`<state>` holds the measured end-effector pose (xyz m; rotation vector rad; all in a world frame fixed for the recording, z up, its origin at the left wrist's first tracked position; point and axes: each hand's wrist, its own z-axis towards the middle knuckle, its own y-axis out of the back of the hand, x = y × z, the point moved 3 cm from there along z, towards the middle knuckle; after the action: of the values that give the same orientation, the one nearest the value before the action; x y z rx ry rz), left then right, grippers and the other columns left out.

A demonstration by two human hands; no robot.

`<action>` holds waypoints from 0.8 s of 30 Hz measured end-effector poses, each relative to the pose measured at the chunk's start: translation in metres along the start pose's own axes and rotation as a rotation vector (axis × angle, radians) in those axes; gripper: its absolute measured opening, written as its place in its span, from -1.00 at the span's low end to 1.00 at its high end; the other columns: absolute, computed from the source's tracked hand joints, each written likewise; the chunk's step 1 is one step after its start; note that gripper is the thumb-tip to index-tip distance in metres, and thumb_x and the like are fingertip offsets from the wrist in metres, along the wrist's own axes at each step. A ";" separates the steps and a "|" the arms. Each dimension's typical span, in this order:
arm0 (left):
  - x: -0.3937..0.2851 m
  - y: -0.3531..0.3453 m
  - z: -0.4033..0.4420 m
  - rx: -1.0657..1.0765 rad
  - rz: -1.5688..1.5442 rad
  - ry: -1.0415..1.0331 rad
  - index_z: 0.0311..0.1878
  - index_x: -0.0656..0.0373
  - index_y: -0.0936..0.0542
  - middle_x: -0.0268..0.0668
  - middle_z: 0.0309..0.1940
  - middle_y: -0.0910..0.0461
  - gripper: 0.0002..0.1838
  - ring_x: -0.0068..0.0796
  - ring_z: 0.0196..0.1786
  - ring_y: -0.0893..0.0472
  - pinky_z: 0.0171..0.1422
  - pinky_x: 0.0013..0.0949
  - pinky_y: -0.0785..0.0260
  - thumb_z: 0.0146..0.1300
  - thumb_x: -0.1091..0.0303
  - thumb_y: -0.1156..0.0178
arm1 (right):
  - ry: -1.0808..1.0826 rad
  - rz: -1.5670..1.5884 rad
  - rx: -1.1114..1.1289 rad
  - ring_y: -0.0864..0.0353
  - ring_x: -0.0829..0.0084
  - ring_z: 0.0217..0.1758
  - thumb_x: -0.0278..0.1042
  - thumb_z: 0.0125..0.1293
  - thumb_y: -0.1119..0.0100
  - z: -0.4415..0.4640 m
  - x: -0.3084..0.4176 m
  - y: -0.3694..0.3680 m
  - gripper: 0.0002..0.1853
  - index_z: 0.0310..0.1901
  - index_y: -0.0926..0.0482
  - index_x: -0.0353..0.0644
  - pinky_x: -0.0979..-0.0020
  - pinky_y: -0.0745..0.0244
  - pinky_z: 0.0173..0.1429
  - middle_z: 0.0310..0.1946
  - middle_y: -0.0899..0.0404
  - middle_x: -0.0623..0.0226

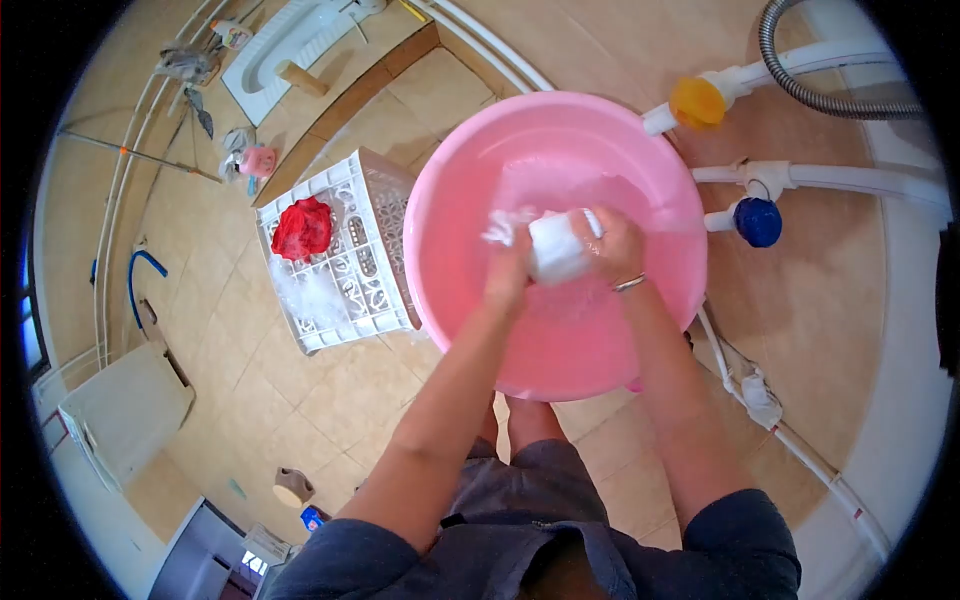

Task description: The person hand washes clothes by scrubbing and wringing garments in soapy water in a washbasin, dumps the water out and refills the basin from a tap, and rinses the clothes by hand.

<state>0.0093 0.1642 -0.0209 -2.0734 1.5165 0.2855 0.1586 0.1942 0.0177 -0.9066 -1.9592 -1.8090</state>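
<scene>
A large pink basin (555, 355) stands in front of me, with water in it. Over the water, both my hands hold a wet white cloth (558, 247) between them. My left hand (509, 268) is closed on the cloth's left side, where a loose, blurred end sticks out. On the right side my right hand (616, 245), with a bracelet at its wrist, has its fingers wrapped round the cloth. Left of the basin, a red cloth (302, 228) and some white foam (318, 298) lie on an upturned white plastic crate (375, 322).
Pipes with a yellow valve knob (697, 103) and a blue valve knob (757, 222) run along the right wall, close to the basin's rim. A squat toilet (285, 62) is at the upper left. A pink bottle (258, 160) stands beyond the crate.
</scene>
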 end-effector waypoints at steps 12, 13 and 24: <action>0.021 0.042 0.041 -0.047 -0.318 0.125 -0.25 0.07 -0.38 -0.25 -0.34 -0.46 -0.65 -0.30 -0.42 -0.44 -0.32 -0.21 -0.27 0.12 -0.02 0.12 | -0.486 0.765 0.431 -0.37 0.40 -0.13 -0.11 -0.16 -0.24 -0.072 0.013 -0.054 -0.55 -0.26 -0.44 -0.24 0.46 -0.26 -0.08 -0.20 -0.39 0.22; 0.016 0.037 0.038 0.073 -0.419 0.109 -0.22 0.06 -0.39 -0.27 -0.37 -0.47 -0.61 -0.28 -0.41 -0.45 -0.27 -0.18 -0.27 0.13 -0.06 0.16 | -0.489 0.763 0.433 -0.37 0.40 -0.13 -0.11 -0.16 -0.24 -0.076 0.020 -0.041 -0.55 -0.26 -0.44 -0.24 0.46 -0.26 -0.08 -0.20 -0.39 0.22; 0.006 -0.008 -0.034 0.783 -0.477 -0.205 0.06 0.24 -0.24 -0.12 -0.01 -0.33 -0.43 -0.21 0.03 -0.35 0.15 -0.12 -0.15 0.17 -0.05 0.27 | 0.798 -0.063 0.121 -0.29 0.21 0.01 -0.33 -0.25 -0.19 -0.063 0.084 0.068 -0.71 -0.42 -0.37 -0.14 0.12 -0.15 0.06 -0.02 -0.28 0.17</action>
<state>0.0138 0.1426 0.0064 -1.6193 0.7801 -0.2426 0.1277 0.1517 0.1316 -0.0382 -1.5463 -1.6845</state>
